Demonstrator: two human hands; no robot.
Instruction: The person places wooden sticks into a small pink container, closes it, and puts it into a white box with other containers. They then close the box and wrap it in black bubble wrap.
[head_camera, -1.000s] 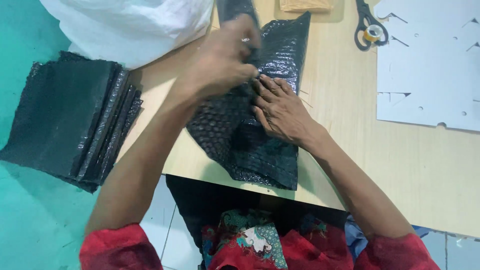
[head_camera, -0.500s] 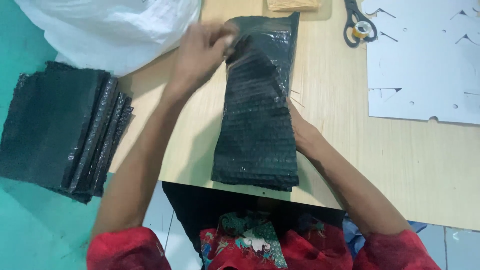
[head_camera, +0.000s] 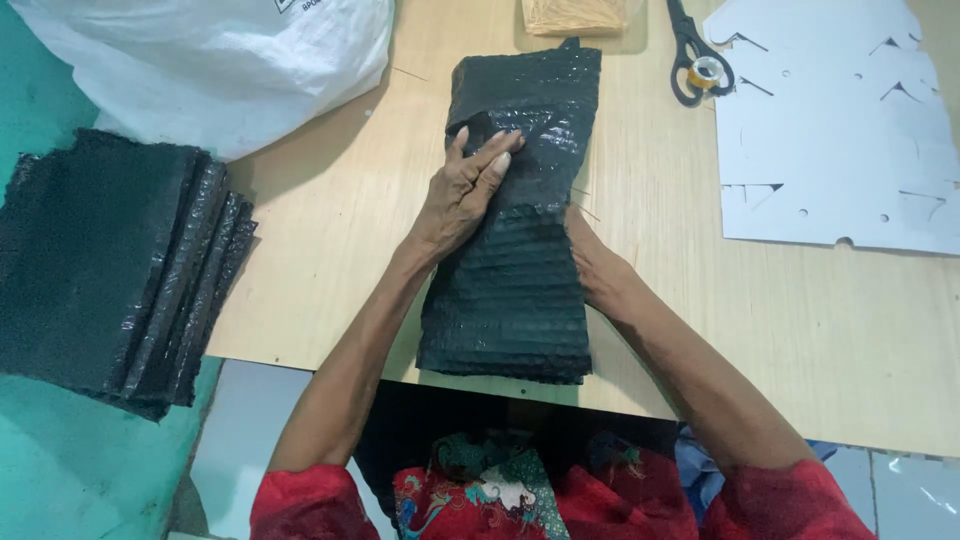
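A long folded bundle of black bubble wrap (head_camera: 515, 300) lies lengthwise on the wooden tabletop (head_camera: 320, 250). My left hand (head_camera: 468, 190) rests flat on its upper half, fingers stretched together and pressing the glossy layer down. My right hand (head_camera: 595, 268) is at the bundle's right edge, with its fingers tucked out of sight under the wrap. The near end of the bundle reaches the table's front edge.
A stack of black bubble-wrap sheets (head_camera: 100, 270) sits at the left on a teal surface. A white plastic sack (head_camera: 220, 60) lies at the back left. Scissors (head_camera: 690, 45), a small yellow tape roll (head_camera: 707, 72), a tan bundle (head_camera: 575, 14) and white cut card sheets (head_camera: 840, 130) lie at the back right.
The crumpled wrap has been straightened into a long flat bundle. My left hand came down from its far end onto its top, and my right hand slid under its right edge.
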